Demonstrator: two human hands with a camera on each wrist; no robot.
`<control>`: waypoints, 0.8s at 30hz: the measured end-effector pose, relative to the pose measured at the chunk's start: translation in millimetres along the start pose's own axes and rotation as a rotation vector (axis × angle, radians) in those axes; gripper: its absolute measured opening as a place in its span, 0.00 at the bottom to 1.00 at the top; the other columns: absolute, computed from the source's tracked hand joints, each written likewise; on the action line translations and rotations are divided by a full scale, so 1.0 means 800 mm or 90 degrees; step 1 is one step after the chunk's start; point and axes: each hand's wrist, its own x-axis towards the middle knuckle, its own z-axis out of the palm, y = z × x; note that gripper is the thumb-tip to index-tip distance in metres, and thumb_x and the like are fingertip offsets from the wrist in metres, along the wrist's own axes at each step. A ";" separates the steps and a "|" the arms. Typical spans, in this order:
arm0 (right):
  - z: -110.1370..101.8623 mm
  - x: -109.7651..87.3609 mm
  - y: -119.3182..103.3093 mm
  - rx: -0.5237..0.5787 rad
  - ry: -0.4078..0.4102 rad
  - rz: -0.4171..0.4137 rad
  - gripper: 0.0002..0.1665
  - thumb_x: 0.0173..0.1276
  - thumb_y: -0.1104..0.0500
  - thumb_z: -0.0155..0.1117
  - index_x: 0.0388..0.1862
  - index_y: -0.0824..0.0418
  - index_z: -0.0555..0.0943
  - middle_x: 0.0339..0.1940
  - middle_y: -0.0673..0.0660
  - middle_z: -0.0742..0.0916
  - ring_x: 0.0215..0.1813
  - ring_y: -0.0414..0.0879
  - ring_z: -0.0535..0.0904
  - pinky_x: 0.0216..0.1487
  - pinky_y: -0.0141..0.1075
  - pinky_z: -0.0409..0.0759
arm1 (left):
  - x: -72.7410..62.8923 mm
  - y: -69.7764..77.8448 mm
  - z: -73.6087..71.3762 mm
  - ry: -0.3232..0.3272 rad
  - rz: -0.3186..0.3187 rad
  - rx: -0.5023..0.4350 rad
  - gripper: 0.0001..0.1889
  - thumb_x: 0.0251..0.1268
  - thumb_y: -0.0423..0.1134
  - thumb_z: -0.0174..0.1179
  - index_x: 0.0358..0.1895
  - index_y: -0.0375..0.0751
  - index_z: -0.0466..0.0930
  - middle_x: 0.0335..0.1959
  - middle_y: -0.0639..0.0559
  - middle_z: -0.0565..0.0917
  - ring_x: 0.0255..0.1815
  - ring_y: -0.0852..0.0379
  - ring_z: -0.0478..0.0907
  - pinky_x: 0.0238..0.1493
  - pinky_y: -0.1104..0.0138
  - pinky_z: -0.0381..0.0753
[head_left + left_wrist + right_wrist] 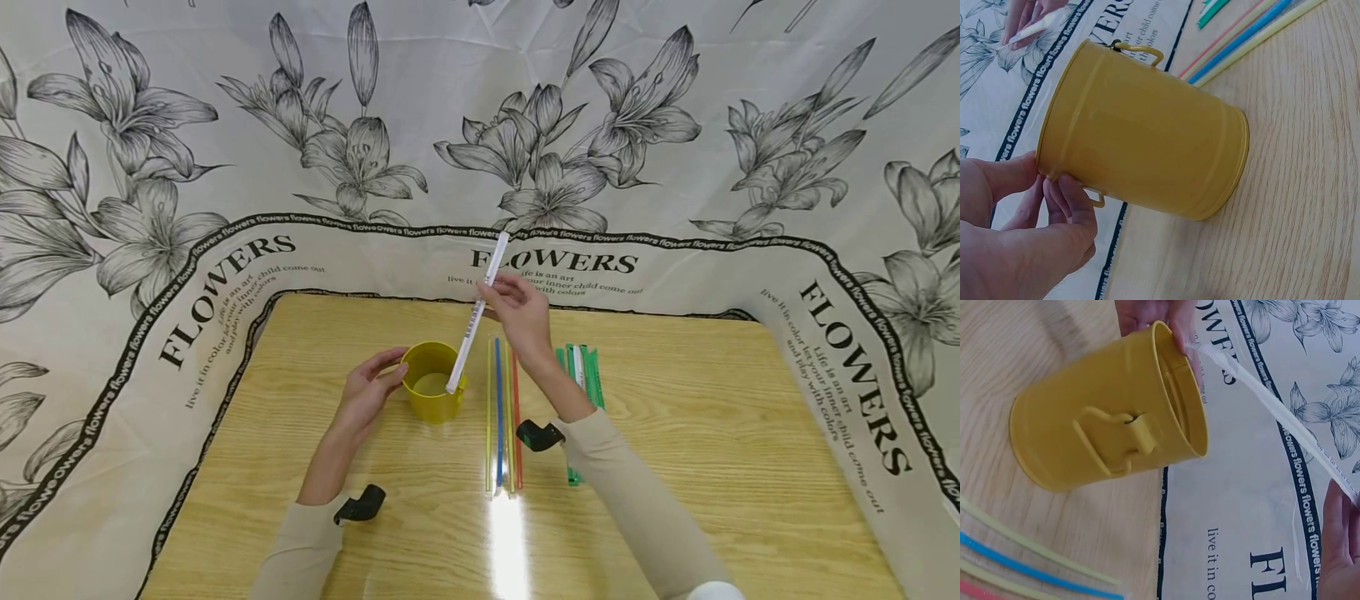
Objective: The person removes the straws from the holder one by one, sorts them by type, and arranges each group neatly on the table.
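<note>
A yellow metal bucket (pixel 435 408) with small side handles stands on the wooden table (pixel 360 533). My left hand (pixel 367 390) pinches its rim on the left, thumb on one side and fingers on the other, as the left wrist view shows. A long, thin white paper-wrapped stick (pixel 474 321) with printing along it is in my right hand (pixel 522 321), pinched along its upper part. It slants down toward the bucket, and its lower end overlaps the right side of the rim in the head view. Whatever the wrapper contains is hidden.
Right of the bucket, several straws (pixel 498 408) in yellow, blue and red lie side by side. Beyond my right forearm are several green-wrapped sticks (pixel 592 375) with a white one among them, partly hidden. A floral cloth (pixel 675 275) hangs along the table's far edge.
</note>
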 end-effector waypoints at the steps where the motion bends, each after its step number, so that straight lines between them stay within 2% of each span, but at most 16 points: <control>1: -0.002 0.000 -0.001 -0.002 0.002 0.001 0.19 0.72 0.68 0.67 0.58 0.75 0.78 0.39 0.54 0.86 0.41 0.44 0.88 0.49 0.42 0.88 | 0.000 0.000 0.000 -0.002 0.001 -0.002 0.20 0.77 0.27 0.55 0.69 0.31 0.72 0.66 0.42 0.73 0.68 0.44 0.71 0.73 0.51 0.70; 5: -0.013 -0.001 -0.001 -0.009 0.005 0.009 0.19 0.72 0.68 0.68 0.57 0.75 0.78 0.38 0.53 0.87 0.38 0.41 0.88 0.48 0.40 0.88 | 0.000 -0.001 0.000 -0.003 0.002 -0.001 0.20 0.78 0.27 0.55 0.69 0.31 0.73 0.67 0.41 0.73 0.69 0.42 0.71 0.73 0.52 0.70; 12: -0.035 -0.002 0.001 -0.043 0.015 0.026 0.19 0.71 0.67 0.69 0.58 0.73 0.78 0.39 0.52 0.86 0.39 0.41 0.87 0.52 0.44 0.87 | -0.001 0.000 0.000 0.000 0.001 0.001 0.21 0.78 0.27 0.56 0.70 0.31 0.72 0.68 0.40 0.72 0.67 0.46 0.73 0.74 0.50 0.69; 24: -0.076 -0.011 0.008 -0.062 0.021 0.031 0.22 0.71 0.66 0.70 0.60 0.74 0.78 0.38 0.51 0.88 0.40 0.43 0.88 0.50 0.41 0.88 | -0.002 0.000 -0.001 -0.006 0.005 0.013 0.21 0.78 0.28 0.56 0.70 0.31 0.72 0.69 0.39 0.71 0.68 0.45 0.72 0.74 0.49 0.68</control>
